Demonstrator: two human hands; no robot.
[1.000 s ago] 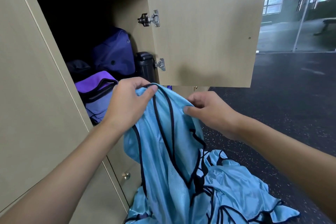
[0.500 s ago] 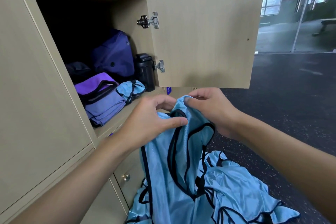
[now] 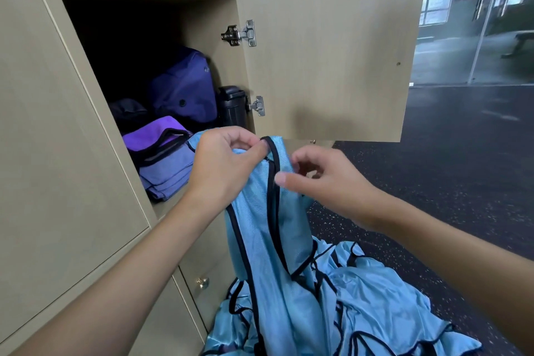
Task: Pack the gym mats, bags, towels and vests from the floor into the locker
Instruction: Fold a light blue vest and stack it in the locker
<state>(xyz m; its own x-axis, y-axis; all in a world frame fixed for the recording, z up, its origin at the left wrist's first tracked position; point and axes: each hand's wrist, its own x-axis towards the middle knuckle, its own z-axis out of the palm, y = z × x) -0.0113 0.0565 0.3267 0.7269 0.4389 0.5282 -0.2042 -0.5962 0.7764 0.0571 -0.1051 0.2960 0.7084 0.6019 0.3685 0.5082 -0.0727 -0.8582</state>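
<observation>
A light blue vest [image 3: 268, 240] with black trim hangs in front of the open locker [image 3: 95, 130]. My left hand [image 3: 228, 162] pinches its top edge just below the locker's shelf level. My right hand [image 3: 323, 179] is beside it; its thumb touches the vest's black trim, and its curled fingers sit off the fabric's right edge with nothing in them. More blue vests [image 3: 381, 315] lie heaped on the floor below. Inside the locker are a dark purple bag [image 3: 185, 89], a purple bag on folded lavender cloth [image 3: 161, 153] and a corner of another blue vest [image 3: 194, 138].
The locker door [image 3: 332, 52] stands open to the right, just above my hands. A black container [image 3: 232, 107] stands in the locker's right corner by the hinge. A lower door with a brass knob [image 3: 202, 283] is below. Dark speckled floor [image 3: 433, 167] extends right.
My left hand has lifted the vest's top up toward the locker opening. My right hand has let go of the top edge and moved to the right, leaving only its thumb on the trim.
</observation>
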